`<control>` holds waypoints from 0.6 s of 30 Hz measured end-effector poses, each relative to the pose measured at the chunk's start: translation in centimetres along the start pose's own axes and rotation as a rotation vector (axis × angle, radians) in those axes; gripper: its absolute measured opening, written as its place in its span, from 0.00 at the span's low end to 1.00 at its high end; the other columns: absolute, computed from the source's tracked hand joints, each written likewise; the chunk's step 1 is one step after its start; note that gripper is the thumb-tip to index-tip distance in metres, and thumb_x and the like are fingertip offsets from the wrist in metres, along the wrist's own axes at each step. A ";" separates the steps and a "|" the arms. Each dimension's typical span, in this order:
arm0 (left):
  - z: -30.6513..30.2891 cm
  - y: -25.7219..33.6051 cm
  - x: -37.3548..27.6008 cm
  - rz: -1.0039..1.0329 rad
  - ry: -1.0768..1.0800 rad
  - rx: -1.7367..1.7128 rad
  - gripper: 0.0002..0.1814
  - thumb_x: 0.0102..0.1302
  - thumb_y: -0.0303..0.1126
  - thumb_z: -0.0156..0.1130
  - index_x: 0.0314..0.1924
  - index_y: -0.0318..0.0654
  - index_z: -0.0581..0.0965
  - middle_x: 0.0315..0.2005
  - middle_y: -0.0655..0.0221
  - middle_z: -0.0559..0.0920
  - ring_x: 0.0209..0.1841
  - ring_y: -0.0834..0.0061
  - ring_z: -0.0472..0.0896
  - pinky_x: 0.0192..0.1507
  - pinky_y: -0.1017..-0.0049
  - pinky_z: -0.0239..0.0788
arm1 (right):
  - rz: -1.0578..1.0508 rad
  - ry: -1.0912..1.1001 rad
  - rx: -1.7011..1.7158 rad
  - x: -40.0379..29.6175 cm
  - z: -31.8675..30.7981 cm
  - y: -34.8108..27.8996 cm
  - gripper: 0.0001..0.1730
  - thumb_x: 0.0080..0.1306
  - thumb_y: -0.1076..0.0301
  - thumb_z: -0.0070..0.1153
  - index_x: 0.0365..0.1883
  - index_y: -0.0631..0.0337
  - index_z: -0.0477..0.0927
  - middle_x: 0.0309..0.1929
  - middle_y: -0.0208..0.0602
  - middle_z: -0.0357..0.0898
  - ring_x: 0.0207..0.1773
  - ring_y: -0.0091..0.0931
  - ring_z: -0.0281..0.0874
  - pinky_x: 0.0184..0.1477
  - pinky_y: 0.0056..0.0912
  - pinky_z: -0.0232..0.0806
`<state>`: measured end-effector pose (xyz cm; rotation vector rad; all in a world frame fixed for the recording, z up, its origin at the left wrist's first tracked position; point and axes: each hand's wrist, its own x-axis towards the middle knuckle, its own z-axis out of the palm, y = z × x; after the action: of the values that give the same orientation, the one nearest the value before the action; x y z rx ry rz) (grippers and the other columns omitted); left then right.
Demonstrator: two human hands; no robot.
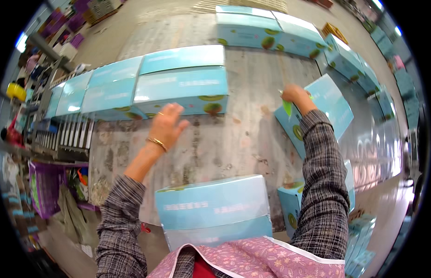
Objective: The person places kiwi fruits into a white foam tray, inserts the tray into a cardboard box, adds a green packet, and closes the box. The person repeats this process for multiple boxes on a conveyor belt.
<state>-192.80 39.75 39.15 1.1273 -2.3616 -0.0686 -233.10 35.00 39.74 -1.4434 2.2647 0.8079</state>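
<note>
My left hand [167,125] is slightly blurred, its fingers apart and empty, over the table just in front of a pale-blue cardboard carton [180,88] printed with kiwifruit. That carton ends a row of similar cartons running left. In my right hand [296,94] is a small bright-green tool [287,107]; its exact kind is unclear. Beside and partly beneath my right forearm, another blue carton [329,100] lies at an angle. A closed carton [215,208] rests at the near table edge, against my apron. My right sleeve partly hides one more carton [290,206].
The worn worktable [236,146] carries more cartons [250,31] along its far side. To the right is a shiny metal surface [371,146] with further cartons [344,57] at its edge. At left stand a roller conveyor [75,133] and a purple crate [45,189]. People [14,133] appear far left.
</note>
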 end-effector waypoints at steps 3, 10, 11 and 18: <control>1.7 -2.3 2.2 -0.112 -0.136 0.091 0.25 0.53 0.41 0.56 0.48 0.34 0.68 0.50 0.55 0.67 0.52 0.57 0.64 0.52 0.66 0.57 | 0.113 0.039 0.106 1.3 2.2 5.3 0.19 0.57 0.67 0.39 0.48 0.56 0.71 0.54 0.43 0.64 0.55 0.47 0.59 0.50 0.70 0.46; 4.0 -2.2 6.3 -0.216 -0.339 0.513 0.51 0.40 0.55 0.64 0.60 0.39 0.52 0.59 0.57 0.52 0.61 0.58 0.51 0.58 0.61 0.45 | 0.280 0.681 0.070 8.0 18.8 34.9 0.10 0.57 0.70 0.40 0.32 0.63 0.72 0.31 0.49 0.73 0.34 0.43 0.71 0.33 0.44 0.65; 4.6 -2.4 7.1 -0.260 -0.393 0.551 0.55 0.37 0.57 0.65 0.60 0.39 0.50 0.60 0.57 0.51 0.61 0.58 0.50 0.59 0.60 0.43 | 0.304 0.679 -0.070 7.1 21.9 39.2 0.10 0.57 0.69 0.40 0.34 0.62 0.72 0.32 0.48 0.72 0.35 0.42 0.71 0.35 0.42 0.65; 8.9 1.4 7.0 -0.311 -0.115 0.474 0.52 0.32 0.57 0.66 0.57 0.38 0.58 0.55 0.48 0.59 0.58 0.48 0.54 0.59 0.59 0.45 | 0.293 0.560 0.038 8.6 27.3 48.7 0.10 0.58 0.69 0.41 0.36 0.63 0.71 0.34 0.49 0.72 0.39 0.42 0.69 0.36 0.38 0.63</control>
<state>-201.67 33.93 34.84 1.7509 -2.3446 0.3432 -281.30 61.69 27.31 -1.4774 2.9409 0.4659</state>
